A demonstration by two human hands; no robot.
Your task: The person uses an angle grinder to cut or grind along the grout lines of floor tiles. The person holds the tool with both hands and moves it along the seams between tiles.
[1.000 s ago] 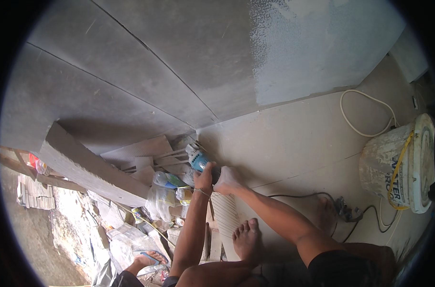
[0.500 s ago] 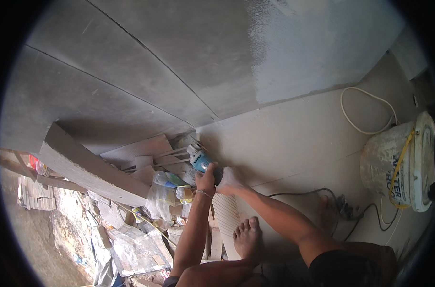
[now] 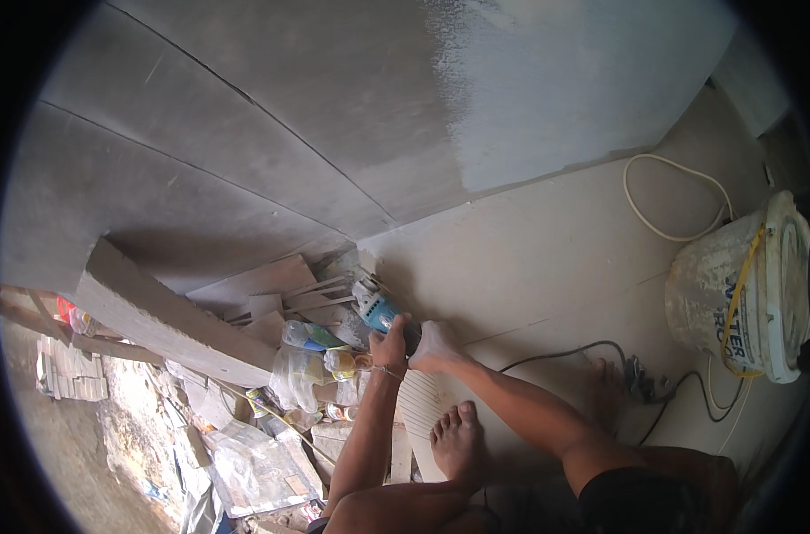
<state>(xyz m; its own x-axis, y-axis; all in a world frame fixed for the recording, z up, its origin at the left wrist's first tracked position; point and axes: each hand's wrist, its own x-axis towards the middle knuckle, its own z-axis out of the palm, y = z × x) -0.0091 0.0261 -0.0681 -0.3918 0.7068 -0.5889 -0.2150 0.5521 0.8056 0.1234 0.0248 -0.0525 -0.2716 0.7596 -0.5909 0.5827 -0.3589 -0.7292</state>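
A teal angle grinder (image 3: 377,311) points away from me, its metal head beside the corner of the floor and the grey panel wall. My left hand (image 3: 389,345) is closed round its body from the left. At the dark rear end, my dust-covered right hand (image 3: 435,345) is closed on the grip. Thin cut strips (image 3: 320,295) and flat board pieces (image 3: 261,278) lie left of the grinder head. Whether the disc touches anything is too small to tell. A ribbed tile (image 3: 420,411) lies just below my hands, next to my bare foot (image 3: 457,443).
A thick slab (image 3: 169,311) leans at the left. Plastic bags (image 3: 295,377), bottles and rubble fill the lower left. A dark power cable (image 3: 561,353) runs right across the floor to a plug connection. At the right stands a stained white bucket (image 3: 721,294), with a pale hose (image 3: 634,194) behind it.
The grinder and both hands have shifted slightly toward me and to the right. Both hands keep their hold. The view has tilted a little.
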